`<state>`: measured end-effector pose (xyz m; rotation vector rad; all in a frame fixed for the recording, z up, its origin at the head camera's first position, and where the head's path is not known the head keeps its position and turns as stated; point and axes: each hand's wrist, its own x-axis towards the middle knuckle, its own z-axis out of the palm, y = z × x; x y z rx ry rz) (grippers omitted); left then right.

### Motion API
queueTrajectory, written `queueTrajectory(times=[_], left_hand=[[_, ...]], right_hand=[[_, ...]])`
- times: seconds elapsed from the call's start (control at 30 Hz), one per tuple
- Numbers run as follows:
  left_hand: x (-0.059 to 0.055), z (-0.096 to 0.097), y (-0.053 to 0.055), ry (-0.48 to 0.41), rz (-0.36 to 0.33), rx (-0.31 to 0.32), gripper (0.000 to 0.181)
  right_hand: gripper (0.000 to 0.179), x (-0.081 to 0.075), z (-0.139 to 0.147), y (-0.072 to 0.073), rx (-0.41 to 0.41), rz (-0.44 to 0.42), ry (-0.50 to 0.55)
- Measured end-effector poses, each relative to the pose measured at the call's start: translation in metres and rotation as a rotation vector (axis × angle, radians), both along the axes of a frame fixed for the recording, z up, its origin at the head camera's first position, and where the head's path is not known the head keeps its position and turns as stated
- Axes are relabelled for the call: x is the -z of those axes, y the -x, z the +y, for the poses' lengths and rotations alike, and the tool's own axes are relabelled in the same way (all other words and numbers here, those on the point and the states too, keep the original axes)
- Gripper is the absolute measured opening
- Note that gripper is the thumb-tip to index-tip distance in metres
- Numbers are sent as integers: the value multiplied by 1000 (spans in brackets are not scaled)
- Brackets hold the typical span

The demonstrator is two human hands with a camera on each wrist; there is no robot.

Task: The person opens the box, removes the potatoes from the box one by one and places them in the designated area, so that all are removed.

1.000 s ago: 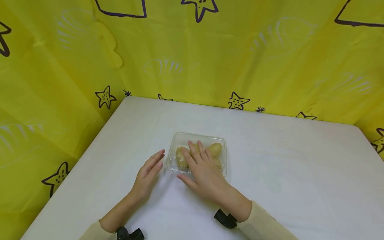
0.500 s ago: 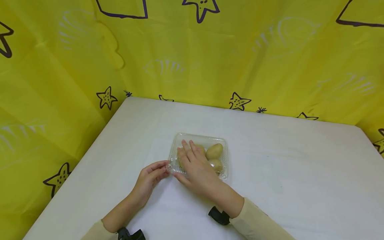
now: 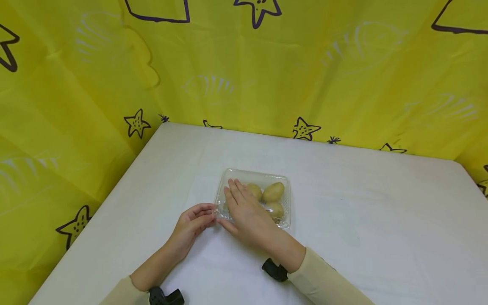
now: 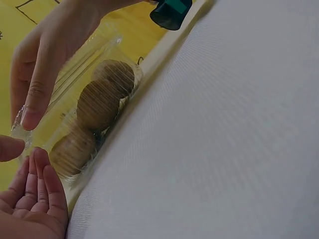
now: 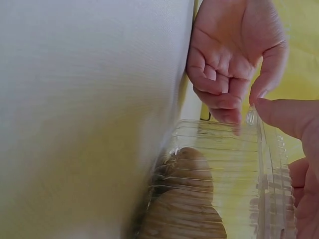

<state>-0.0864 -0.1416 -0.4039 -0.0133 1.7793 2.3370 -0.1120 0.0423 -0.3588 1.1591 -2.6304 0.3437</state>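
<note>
One white table (image 3: 362,212) on my feed, clear box (image 3: 261,175) on it; right hand (image 3: 248,216) lies across, straight-fingered, gripping nothing; left hand (image 3: 191,224), apart a second ago, now pinches the near-left corner, so I'd call those potatoes (image 3: 273,192) steadied.

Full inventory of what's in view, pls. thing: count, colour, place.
clear plastic container: 1, transparent, on the table
potatoes: at least 3, yellowish brown, inside the container; the right hand hides part of the contents
table: 1, white, under the container
backdrop: 1, yellow with dark star outlines and pale fish outlines, behind and left of the table
wrist devices: 2, black, one at each wrist
sleeves: 2, beige, at the bottom of the head view
left hand: 1, bare, at the container's near left corner
right hand: 1, bare, fingers across the container's left part, thumb by its near edge
</note>
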Motion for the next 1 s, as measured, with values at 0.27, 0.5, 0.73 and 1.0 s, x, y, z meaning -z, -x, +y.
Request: queueTrajectory(times=[0.27,0.5,0.73,1.0], left_hand=[[1,-1,2,-60,-22,52,21],[1,1,1,-96,-44,62,8],[-1,5,0,-81,-67,3,7],[-3,4,0,-74,-82,-14,9]], right_hand=[[65,-1,0,0,9,10,-9],[65,1,-3,-1,31,9,-34],[62,6,-5,0,8,211,-52],[57,3,-5,4,-47,416,-95]])
